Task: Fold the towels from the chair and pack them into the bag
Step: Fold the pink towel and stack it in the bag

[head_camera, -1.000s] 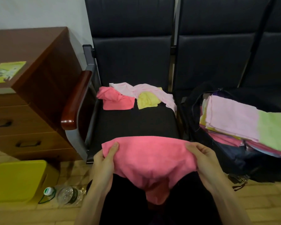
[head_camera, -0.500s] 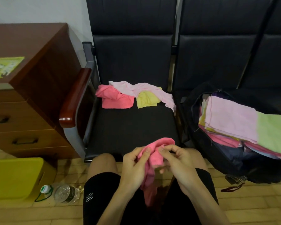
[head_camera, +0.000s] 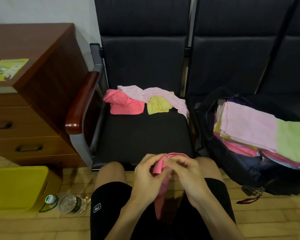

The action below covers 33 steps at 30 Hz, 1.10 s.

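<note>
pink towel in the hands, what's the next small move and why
Probably pull the left hand and right hand apart to open the pink towel flat. Both pinch it bunched above the lap, its tail hanging between the knees, so no edge is lined up for a fold.

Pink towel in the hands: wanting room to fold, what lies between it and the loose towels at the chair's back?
Head view: only bare black chair seat lies between the pink towel and the loose towels.

Bare front half of chair seat (head_camera: pixel 142 135) open to reach, loose towels (head_camera: pixel 126 106) across its rear, wooden armrest (head_camera: pixel 81 103) bounding its left, stuffed bag (head_camera: pixel 215 158) against its right.
</note>
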Motion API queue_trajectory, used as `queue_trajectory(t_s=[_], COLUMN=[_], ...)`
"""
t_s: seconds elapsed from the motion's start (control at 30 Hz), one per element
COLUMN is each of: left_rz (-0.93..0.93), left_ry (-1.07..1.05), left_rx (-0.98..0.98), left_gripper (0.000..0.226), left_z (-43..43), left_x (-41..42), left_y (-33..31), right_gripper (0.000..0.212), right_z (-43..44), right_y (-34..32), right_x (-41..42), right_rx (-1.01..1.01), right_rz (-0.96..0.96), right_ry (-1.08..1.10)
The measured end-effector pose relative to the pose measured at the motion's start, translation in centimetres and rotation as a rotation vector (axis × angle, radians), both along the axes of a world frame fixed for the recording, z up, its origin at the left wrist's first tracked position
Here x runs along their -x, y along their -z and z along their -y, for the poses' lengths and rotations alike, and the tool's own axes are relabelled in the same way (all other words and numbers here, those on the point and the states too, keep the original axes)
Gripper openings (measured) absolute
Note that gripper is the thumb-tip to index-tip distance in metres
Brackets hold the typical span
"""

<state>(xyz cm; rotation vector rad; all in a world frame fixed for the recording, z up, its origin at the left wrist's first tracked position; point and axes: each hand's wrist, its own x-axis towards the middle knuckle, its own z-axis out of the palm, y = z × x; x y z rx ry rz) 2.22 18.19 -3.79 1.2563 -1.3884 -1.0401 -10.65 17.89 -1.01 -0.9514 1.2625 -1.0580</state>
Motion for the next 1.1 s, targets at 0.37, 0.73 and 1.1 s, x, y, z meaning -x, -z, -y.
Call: queue_trajectory(t_s=[0.37, 0.73, 1.1], left_rz=[0.025, 0.081, 0.383], left_ry=[-0.024, 0.297, 0.190], left_rx=[-0.017, -0.014, 0.049], left_gripper=[0.033, 0.031, 0.026], left_z=[2.0, 6.2, 8.5], left_x=[-1.1, -4.6, -10.1], left_y=[-0.2, -6.8, -7.7], right_gripper=[0.024, 0.078, 0.068], right_z=[-0.5, 3.4, 5.2], right_y=[2.1, 3.1, -5.0], right_x=[1.4, 3.0, 2.0], right_rx=[-0.079, -0.030, 0.536], right_rz=[0.173, -0.082, -0.326], right_ry=[0.071, -0.199, -0.135])
